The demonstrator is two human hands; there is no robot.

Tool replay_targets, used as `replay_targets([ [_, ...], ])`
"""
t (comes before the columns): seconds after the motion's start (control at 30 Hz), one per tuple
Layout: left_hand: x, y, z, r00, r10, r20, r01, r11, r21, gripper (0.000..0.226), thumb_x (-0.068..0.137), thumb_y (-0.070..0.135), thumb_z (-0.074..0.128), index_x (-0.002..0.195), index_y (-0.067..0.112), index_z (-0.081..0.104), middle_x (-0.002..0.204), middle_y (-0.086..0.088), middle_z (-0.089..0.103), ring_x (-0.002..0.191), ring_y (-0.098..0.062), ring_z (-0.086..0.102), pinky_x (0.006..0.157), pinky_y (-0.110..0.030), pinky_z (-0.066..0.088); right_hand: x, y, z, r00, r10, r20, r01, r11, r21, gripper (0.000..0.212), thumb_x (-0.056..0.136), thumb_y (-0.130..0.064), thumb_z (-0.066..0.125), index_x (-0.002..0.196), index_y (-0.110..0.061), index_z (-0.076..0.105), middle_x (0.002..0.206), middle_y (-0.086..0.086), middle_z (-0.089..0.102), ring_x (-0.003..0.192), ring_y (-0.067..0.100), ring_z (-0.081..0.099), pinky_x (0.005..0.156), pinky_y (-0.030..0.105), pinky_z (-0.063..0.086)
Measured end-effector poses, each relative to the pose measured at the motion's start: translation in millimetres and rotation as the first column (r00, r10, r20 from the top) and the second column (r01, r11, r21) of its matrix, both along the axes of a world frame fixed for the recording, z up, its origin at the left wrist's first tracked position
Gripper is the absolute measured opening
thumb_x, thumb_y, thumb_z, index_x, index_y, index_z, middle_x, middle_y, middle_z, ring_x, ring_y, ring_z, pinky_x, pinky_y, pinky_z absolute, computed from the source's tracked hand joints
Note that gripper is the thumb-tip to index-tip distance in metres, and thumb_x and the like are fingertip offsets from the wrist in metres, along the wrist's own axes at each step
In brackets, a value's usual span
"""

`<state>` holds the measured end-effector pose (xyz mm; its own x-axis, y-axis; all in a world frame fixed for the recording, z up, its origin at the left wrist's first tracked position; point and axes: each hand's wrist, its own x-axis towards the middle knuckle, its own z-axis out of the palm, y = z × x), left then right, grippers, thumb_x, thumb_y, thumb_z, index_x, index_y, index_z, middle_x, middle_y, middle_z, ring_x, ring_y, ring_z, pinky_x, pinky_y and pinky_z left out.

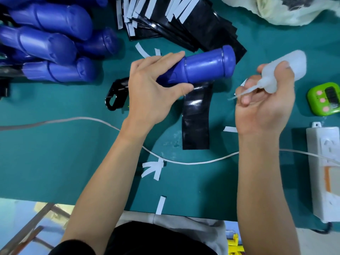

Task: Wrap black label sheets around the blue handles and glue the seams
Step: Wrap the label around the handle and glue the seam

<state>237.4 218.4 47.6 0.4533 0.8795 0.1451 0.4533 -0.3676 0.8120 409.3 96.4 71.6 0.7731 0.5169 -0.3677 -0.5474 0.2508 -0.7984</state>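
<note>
My left hand (154,89) grips a blue handle (206,67) near its narrow end, holding it level above the green table. A glossy black label sheet (196,118) hangs from the handle's underside and lies flat on the table toward me. My right hand (265,102) holds a translucent glue bottle (281,70), its thin nozzle pointing left toward the handle, a short gap away. A stack of black label sheets (184,21) with white backing strips lies at the back. Several blue handles (49,46) are piled at the back left.
A white cable (184,161) runs across the table. White backing strips (152,169) are scattered around. A green timer (325,98) and a white power strip (323,172) sit at the right. A black clip-like part (116,96) lies left of my left hand. A plastic bag (287,10) is back right.
</note>
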Motion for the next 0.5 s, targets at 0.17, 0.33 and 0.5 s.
replay_targets([
  [0.17, 0, 3, 6, 1.0, 0.005, 0.027, -0.003, 0.999, -0.053, 0.07, 0.065, 0.042, 0.094, 0.13, 0.04, 0.067, 0.12, 0.021, 0.065, 0.121, -0.019, 0.054, 0.105, -0.012, 0.033, -1, 0, 0, 0.958, 0.281, 0.061, -0.255, 0.926, -0.277, 0.017, 0.084, -0.021, 0.063, 0.071, -0.018, 0.073, 0.075, 0.003, 0.071, 0.076, 0.022, 0.068, 0.073, 0.033, 0.057],
  [0.33, 1, 1, 6, 0.998, 0.018, 0.062, -0.014, 0.997, -0.073, 0.07, 0.064, 0.043, 0.094, 0.129, 0.039, 0.068, 0.121, 0.018, 0.068, 0.12, -0.017, 0.056, 0.107, -0.018, 0.037, 1, -5, -6, 0.897, 0.433, -0.086, -0.438, 0.851, -0.29, 0.031, 0.078, -0.016, 0.068, 0.104, -0.001, 0.069, 0.108, 0.013, 0.069, 0.096, 0.019, 0.069, 0.095, 0.037, 0.059],
  [0.5, 0, 6, 9, 0.988, 0.042, 0.148, -0.029, 0.995, -0.091, 0.067, 0.064, 0.039, 0.095, 0.125, 0.04, 0.067, 0.118, 0.013, 0.074, 0.115, -0.026, 0.065, 0.107, -0.049, 0.046, 3, -10, -6, 0.763, 0.645, -0.04, -0.621, 0.716, -0.32, 0.015, 0.079, -0.019, 0.065, 0.077, -0.009, 0.076, 0.09, 0.009, 0.072, 0.092, 0.016, 0.069, 0.075, 0.022, 0.053],
])
